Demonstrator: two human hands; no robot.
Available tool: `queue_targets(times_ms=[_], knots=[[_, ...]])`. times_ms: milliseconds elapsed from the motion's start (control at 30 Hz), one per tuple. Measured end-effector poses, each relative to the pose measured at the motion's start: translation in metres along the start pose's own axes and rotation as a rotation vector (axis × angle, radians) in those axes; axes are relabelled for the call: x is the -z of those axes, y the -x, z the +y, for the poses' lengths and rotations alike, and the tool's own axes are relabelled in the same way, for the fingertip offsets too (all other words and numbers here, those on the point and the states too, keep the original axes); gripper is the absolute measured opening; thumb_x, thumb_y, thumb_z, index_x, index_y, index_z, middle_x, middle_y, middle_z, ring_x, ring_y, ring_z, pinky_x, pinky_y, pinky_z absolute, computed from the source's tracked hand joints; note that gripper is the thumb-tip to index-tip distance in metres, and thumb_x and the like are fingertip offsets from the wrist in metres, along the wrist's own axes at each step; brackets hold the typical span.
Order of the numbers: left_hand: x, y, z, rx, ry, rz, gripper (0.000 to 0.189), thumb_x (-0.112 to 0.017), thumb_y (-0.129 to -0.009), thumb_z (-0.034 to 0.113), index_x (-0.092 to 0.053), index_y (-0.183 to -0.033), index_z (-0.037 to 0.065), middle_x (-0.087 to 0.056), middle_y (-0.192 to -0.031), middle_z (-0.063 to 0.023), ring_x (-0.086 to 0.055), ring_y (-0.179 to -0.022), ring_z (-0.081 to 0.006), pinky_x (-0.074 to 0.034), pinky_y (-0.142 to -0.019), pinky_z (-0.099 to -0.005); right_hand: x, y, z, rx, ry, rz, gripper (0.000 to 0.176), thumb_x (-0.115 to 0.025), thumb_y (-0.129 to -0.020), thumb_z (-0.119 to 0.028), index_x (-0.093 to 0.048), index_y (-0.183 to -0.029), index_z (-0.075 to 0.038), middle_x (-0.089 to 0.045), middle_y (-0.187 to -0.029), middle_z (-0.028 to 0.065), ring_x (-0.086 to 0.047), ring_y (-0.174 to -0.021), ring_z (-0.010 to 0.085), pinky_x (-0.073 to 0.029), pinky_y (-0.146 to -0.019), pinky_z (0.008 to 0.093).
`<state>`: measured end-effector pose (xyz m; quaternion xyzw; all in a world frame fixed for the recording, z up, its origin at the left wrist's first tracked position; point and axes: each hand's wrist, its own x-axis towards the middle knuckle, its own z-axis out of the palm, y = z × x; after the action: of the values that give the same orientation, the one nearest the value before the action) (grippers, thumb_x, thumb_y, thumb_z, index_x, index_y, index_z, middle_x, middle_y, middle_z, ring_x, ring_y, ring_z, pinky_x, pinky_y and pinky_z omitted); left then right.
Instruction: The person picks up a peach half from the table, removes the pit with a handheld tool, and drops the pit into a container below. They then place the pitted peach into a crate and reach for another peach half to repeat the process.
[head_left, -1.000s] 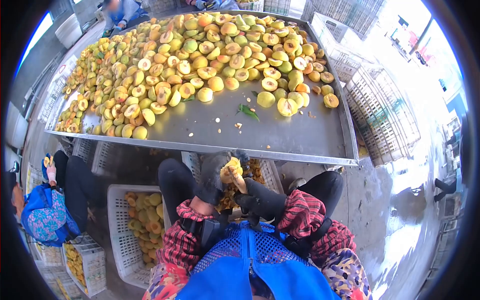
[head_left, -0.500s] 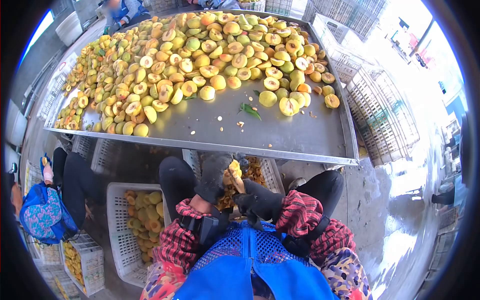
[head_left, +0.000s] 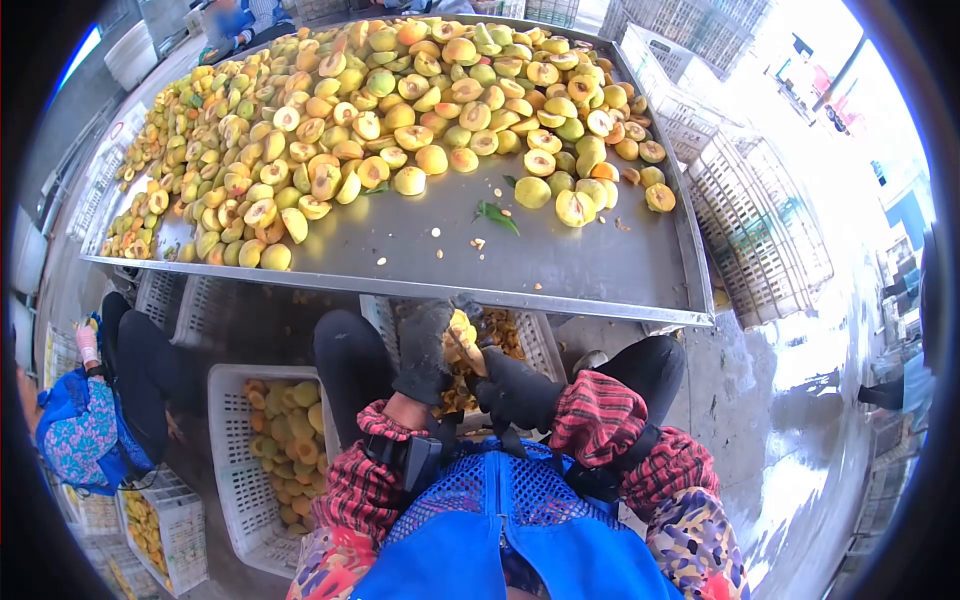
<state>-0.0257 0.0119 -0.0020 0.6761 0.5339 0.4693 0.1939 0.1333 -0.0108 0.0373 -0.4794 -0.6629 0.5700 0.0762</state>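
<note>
My left hand, in a dark glove, closes around a yellow peach half held above a crate between my knees. In my right hand, also dark-gloved, is a slim tan tool, its tip against the fruit; the tip itself is hidden. Under both hands, the white crate holds brownish-yellow scraps. Just ahead stands a metal table heaped with yellow-green peach halves, many showing their cut faces.
A white crate of peach halves stands by my left leg. Farther left sits a person in a blue vest, near another filled crate. Stacked crates line the table's right side. A green leaf and small scraps lie on the metal.
Both hands stay over the crate. The peach half has tilted and shifted slightly left and down, showing more of its flesh, with the tool's end now against it.
</note>
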Motion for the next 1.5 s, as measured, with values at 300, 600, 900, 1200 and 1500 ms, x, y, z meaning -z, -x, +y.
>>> queue_targets(times_ms=[300, 600, 900, 1200, 1500], knots=[[-0.010, 0.018, -0.026, 0.196, 0.191, 0.091, 0.019, -0.060, -0.076, 0.016, -0.061, -0.090, 0.003, -0.064, -0.085, -0.0100, -0.061, -0.078, -0.0238, -0.049, -0.073, -0.0338, 0.000, 0.007, -0.020, -0.011, 0.044, -0.017, 0.030, -0.053, -0.085, -0.018, -0.036, -0.102, -0.001, -0.054, -0.071, 0.0116, -0.058, -0.053, 0.0199, -0.045, -0.043, 0.0345], [0.006, 0.013, -0.034, -0.061, 0.060, -0.188, 0.023, -0.056, -0.076, 0.014, -0.063, -0.094, 0.003, -0.065, -0.092, -0.0106, -0.062, -0.085, -0.0204, -0.049, -0.078, -0.0320, 0.004, 0.003, -0.029, -0.165, -0.022, -0.181, 0.026, -0.052, -0.086, -0.016, -0.037, -0.100, -0.001, -0.052, -0.073, 0.0091, -0.055, -0.048, 0.0160, -0.045, -0.037, 0.0289], [-0.007, 0.019, -0.051, -0.001, 0.029, -0.140, 0.021, -0.063, -0.071, 0.019, -0.063, -0.086, 0.005, -0.063, -0.084, -0.0114, -0.061, -0.080, -0.0288, -0.048, -0.074, -0.0368, -0.002, -0.002, -0.022, -0.190, -0.173, -0.169, 0.025, -0.053, -0.087, -0.020, -0.042, -0.099, -0.001, -0.053, -0.070, 0.0075, -0.054, -0.050, 0.0144, -0.046, -0.041, 0.0298], [-0.009, 0.027, -0.064, -0.113, -0.073, -0.140, 0.021, -0.058, -0.077, 0.015, -0.062, -0.096, 0.005, -0.063, -0.092, -0.0112, -0.060, -0.087, -0.0261, -0.047, -0.078, -0.0360, 0.003, -0.007, -0.024, -0.194, 0.344, -0.201, 0.024, -0.050, -0.086, -0.017, -0.042, -0.101, 0.000, -0.057, -0.072, 0.0099, -0.059, -0.057, 0.0188, -0.047, -0.050, 0.0354], [-0.006, 0.028, -0.062, -0.047, 0.011, -0.184, 0.038, -0.069, -0.067, 0.024, -0.058, -0.097, 0.003, -0.062, -0.093, -0.0153, -0.058, -0.091, -0.0343, -0.046, -0.081, -0.0411, 0.001, -0.013, -0.013, -0.273, -0.138, -0.244, 0.024, -0.050, -0.085, -0.015, -0.042, -0.102, 0.001, -0.055, -0.072, 0.0092, -0.058, -0.055, 0.0177, -0.046, -0.041, 0.0310]])
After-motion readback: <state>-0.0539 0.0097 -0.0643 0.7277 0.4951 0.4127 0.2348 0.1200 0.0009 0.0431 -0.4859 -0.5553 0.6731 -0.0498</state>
